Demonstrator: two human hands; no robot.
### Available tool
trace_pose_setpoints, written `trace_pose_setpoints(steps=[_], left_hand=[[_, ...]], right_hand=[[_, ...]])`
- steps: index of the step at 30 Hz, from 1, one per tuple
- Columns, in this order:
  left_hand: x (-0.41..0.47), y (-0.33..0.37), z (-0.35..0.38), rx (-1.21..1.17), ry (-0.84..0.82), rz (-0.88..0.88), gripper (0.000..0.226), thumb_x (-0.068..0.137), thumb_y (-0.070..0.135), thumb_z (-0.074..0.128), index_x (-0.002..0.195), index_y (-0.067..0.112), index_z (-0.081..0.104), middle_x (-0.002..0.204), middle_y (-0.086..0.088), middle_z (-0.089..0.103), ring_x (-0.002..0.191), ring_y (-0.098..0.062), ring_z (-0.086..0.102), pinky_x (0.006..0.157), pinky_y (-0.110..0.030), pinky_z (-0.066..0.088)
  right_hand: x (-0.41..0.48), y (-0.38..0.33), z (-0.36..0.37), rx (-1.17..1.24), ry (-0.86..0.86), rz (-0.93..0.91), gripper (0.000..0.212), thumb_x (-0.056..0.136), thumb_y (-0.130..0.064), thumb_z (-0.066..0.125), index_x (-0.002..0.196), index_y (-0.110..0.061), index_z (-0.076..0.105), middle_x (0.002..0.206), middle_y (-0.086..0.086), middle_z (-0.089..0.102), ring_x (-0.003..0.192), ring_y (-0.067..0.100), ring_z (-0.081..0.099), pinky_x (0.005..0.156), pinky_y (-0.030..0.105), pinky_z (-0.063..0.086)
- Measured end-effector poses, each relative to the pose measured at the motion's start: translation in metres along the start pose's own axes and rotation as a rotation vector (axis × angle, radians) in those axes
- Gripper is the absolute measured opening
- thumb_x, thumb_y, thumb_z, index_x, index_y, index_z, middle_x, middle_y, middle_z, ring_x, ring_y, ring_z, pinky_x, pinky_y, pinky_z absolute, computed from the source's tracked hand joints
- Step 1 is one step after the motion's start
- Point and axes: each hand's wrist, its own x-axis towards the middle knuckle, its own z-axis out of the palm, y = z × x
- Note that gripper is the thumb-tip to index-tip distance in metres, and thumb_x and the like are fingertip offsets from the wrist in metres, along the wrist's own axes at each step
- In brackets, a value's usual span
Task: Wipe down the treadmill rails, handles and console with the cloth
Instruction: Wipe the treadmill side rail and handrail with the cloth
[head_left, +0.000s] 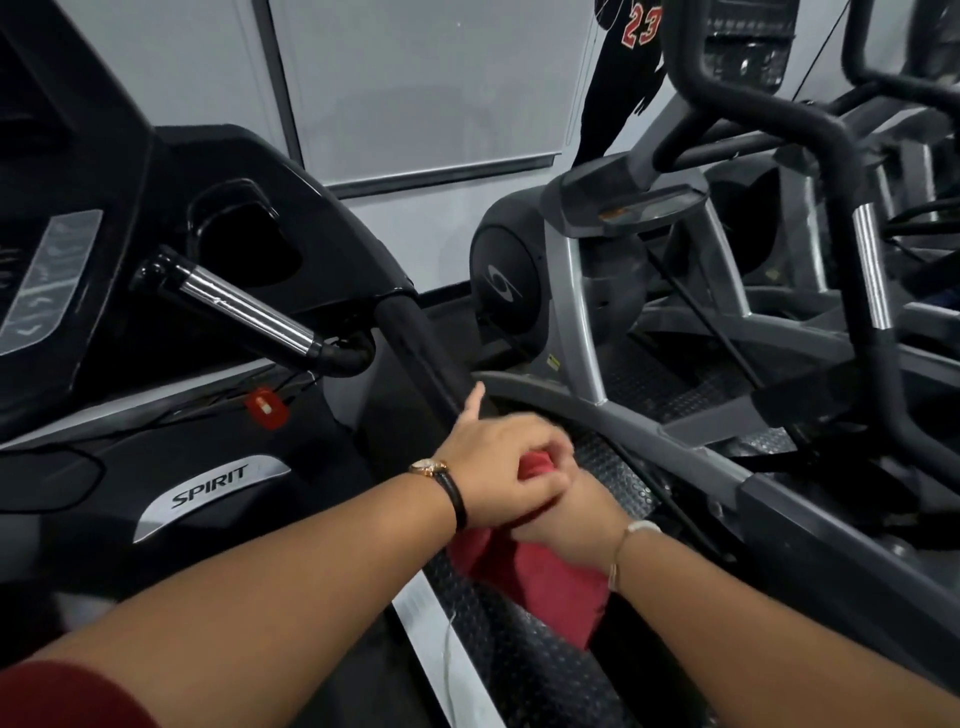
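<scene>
The red cloth (540, 577) is bunched between both hands, at the near end of the treadmill's black side handrail (421, 348). The right grip (571, 514) is clenched round the cloth. The left grip (498, 467) — wristwatch (428, 466) beside it — pinches the cloth's top, its index finger stretched against the rail. The chrome pulse handle (244, 306) and the console (47, 270) sit up left — well apart from the hands.

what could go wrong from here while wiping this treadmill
1. The left hand and right hand both grip the red cloth bunched up, with its tail hanging loose. Little of it may meet the black handrail, so patches could be missed.
2. The red safety key and its cord sit just below the console. A wipe there could knock it off.
</scene>
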Motion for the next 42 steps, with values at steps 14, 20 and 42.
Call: trace_pose_setpoints(steps=[14,20,42], left_hand=[[-0.021,0.035,0.031,0.332,-0.107,0.198,0.040,0.079,0.041,0.036,0.096,0.031,0.070,0.107,0.013,0.067,0.110,-0.011,0.059,0.108,-0.042,0.032],[0.003,0.014,0.017,0.613,-0.206,0.163,0.055,0.091,0.053,0.025,0.102,0.021,0.068,0.101,0.001,0.065,0.105,-0.023,0.052,0.105,-0.043,0.017],[-0.002,-0.066,0.011,0.679,-0.008,0.565,0.049,0.086,0.021,0.042,0.132,0.036,0.036,0.129,0.006,0.055,0.118,-0.018,0.051,0.105,-0.041,0.025]], right_hand=[[-0.053,0.056,0.010,0.023,0.277,0.317,0.033,0.093,-0.044,0.030,0.106,-0.029,0.055,0.115,-0.005,0.053,0.113,0.022,0.049,0.094,0.039,0.038],[-0.050,0.052,0.009,0.158,0.268,0.286,0.024,0.093,-0.040,0.039,0.076,-0.026,0.049,0.091,-0.001,0.059,0.089,0.018,0.055,0.081,0.039,0.042],[-0.046,0.049,0.006,0.157,0.228,0.256,0.034,0.095,-0.046,0.037,0.082,-0.017,0.051,0.086,0.001,0.060,0.083,0.018,0.056,0.079,0.039,0.044]])
